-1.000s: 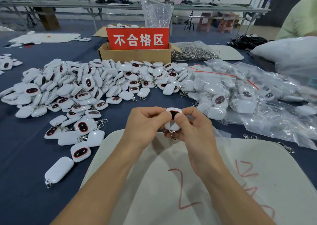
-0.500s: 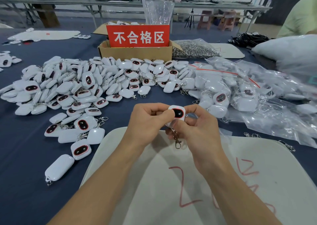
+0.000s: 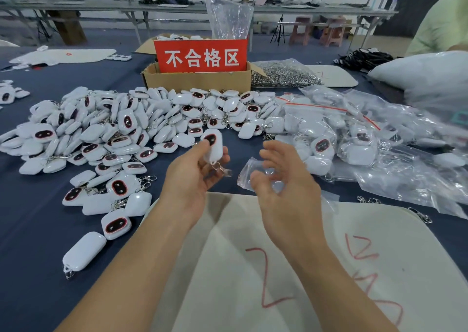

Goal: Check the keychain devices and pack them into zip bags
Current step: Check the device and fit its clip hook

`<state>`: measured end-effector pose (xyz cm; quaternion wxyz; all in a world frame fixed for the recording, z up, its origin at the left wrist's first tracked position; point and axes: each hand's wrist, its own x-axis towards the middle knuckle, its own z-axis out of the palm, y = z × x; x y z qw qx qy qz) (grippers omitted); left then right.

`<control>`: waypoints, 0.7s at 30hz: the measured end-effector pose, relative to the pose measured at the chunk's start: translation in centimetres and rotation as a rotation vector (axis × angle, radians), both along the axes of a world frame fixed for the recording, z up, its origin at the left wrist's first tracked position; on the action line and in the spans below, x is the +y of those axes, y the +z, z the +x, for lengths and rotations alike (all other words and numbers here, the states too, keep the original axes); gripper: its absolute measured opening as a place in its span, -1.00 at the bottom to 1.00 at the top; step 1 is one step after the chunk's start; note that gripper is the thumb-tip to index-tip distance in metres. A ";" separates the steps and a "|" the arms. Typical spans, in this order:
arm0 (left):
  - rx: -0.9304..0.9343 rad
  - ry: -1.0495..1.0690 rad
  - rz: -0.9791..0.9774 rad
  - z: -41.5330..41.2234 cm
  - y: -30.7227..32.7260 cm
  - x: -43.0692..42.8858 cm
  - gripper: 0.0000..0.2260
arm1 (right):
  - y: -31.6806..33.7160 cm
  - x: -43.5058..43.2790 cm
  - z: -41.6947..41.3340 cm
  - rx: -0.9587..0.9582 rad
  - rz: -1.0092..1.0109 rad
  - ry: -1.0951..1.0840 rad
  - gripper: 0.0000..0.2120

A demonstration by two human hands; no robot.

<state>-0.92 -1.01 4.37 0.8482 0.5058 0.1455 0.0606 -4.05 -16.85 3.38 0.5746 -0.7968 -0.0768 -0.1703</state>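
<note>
Head view: the left hand (image 3: 192, 177) is raised over the far edge of the mat (image 3: 291, 230), palm turned inward, thumb and fingers curled round one white device (image 3: 214, 146). The device stands nearly upright with its dark, red-rimmed face towards the camera, and its metal clasp (image 3: 223, 171) hangs below it against the fingers. The right hand (image 3: 286, 187) is just beside it and apart from it, fingers spread and loosely curled, half open. A small clear zip bag (image 3: 247, 173) sits at its fingertips. Motion blur there makes it impossible to tell whether the thumb pinches the bag or only touches it. The loose pile (image 3: 114, 134) of devices spreads from the left to the centre of the blue cloth (image 3: 30, 230), its nearest pieces touching the mat's left edge. Bagged devices (image 3: 354, 139) are heaped on the right, near the right hand. A cardboard box (image 3: 197, 81) with a red sign (image 3: 201, 57) stands behind the pile. A strip of bare cloth shows between the pile and the hands, and bare mat lies under both forearms.
</note>
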 end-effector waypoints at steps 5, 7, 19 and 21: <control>0.089 0.024 0.131 0.3 -0.3 0.6 -0.79 | -1.0 0.6 0.0 0.074 -0.699 0.093 -0.34; 0.075 -0.003 0.188 0.2 -0.4 0.8 -0.73 | -1.1 0.5 0.0 0.079 -0.773 0.034 -0.50; -0.040 -0.217 0.680 -0.9 -0.7 -1.3 -0.62 | -0.7 0.3 -0.1 -0.079 -0.159 -0.148 -0.83; -0.007 -0.279 0.798 -0.9 -0.9 -1.5 -0.65 | -0.7 0.3 -0.2 -0.087 -0.111 -0.137 -0.72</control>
